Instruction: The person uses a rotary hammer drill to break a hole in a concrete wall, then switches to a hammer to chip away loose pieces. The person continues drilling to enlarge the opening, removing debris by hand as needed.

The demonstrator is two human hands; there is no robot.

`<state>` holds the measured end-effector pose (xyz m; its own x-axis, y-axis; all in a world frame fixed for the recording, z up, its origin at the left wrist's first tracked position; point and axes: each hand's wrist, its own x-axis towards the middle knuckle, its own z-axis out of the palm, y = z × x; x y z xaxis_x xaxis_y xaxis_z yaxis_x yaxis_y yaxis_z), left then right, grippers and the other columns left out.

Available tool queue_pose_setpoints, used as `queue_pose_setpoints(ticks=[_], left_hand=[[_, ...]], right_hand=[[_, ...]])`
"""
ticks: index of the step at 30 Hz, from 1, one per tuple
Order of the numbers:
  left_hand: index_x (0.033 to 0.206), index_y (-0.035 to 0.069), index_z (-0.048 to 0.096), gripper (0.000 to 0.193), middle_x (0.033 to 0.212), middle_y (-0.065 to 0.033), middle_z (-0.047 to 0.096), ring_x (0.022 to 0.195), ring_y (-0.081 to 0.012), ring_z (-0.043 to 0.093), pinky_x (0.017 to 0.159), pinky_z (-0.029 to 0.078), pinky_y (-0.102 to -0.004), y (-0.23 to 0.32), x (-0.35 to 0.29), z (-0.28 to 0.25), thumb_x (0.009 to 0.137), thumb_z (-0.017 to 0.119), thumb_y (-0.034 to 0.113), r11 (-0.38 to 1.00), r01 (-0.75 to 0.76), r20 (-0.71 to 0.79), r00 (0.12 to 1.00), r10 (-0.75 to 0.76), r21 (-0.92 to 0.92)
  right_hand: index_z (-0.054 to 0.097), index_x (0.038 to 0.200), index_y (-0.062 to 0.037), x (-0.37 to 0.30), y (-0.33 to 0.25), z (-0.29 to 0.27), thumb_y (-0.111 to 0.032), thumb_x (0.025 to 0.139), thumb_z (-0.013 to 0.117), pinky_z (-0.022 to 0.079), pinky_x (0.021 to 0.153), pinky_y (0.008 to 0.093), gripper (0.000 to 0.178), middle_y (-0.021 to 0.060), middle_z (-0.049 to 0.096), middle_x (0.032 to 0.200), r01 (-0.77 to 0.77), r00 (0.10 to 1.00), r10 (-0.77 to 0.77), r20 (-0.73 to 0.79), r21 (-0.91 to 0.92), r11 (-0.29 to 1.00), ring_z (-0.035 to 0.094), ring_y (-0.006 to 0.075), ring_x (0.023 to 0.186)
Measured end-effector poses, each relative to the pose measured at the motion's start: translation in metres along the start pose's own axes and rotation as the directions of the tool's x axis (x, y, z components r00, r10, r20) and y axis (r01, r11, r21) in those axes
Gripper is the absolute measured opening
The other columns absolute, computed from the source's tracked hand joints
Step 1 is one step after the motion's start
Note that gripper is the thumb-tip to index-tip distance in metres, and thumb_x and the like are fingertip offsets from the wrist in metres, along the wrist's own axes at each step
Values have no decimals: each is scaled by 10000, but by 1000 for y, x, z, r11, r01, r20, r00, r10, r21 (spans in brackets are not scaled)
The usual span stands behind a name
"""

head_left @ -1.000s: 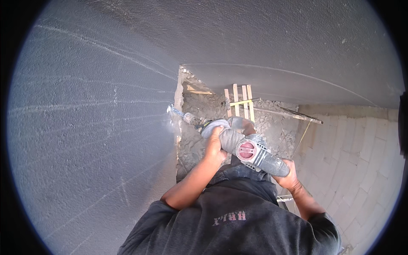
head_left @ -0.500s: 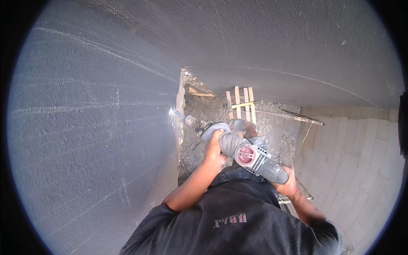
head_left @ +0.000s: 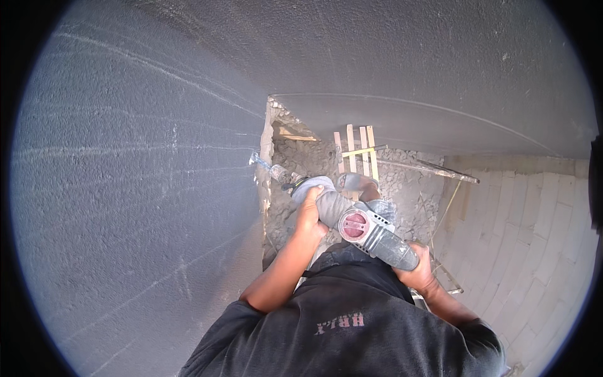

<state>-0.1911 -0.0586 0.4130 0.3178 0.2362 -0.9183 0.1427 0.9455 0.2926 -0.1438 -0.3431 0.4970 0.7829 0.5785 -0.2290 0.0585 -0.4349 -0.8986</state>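
A dusty grey rotary hammer (head_left: 330,208) with a round reddish knob lies slantwise across the front of my body. My left hand (head_left: 311,210) is closed around its front part, thumb on top. Toward the rear, my right hand (head_left: 417,267) grips the hammer's handle end. Its bit (head_left: 262,163) points up and left, and the tip meets the edge of the dark grey wall (head_left: 144,188). Pale broken material shows around the tip. The rotary hammer's trigger is hidden by my right hand.
Broken edge (head_left: 266,135) runs along the wall's corner. Below lies rubble (head_left: 295,157) with wooden slats (head_left: 358,151) and a long pole (head_left: 414,168). One foot rests by the slats. A block wall (head_left: 521,232) stands on the right; another dark wall (head_left: 408,69) spans the top.
The rotary hammer and both hands have shifted slightly left and up. The bit's tip sits a little higher on the wall edge, and the bright dust around it has lessened.
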Motion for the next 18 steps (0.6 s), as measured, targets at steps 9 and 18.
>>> queue_pose_setpoints(ticks=[9,18], left_hand=[[1131,98,650,383,1048,-101,710,944,-290,704,883,586,-482,-5,10,-4,844,761,326,1000,13,38,999,-13,-8],[1144,97,655,393,1047,-101,720,930,-279,716,865,594,-466,3,-8,2,853,757,340,1000,-14,28,1000,14,14]], right_hand=[[700,851,15,-5,14,0,-76,691,787,554,726,387,203,199,714,835,-23,1000,24,7,-26,999,737,368,800],[701,889,30,-6,7,0,-80,703,799,558,735,395,238,213,718,856,-58,995,55,78,41,997,744,362,824]])
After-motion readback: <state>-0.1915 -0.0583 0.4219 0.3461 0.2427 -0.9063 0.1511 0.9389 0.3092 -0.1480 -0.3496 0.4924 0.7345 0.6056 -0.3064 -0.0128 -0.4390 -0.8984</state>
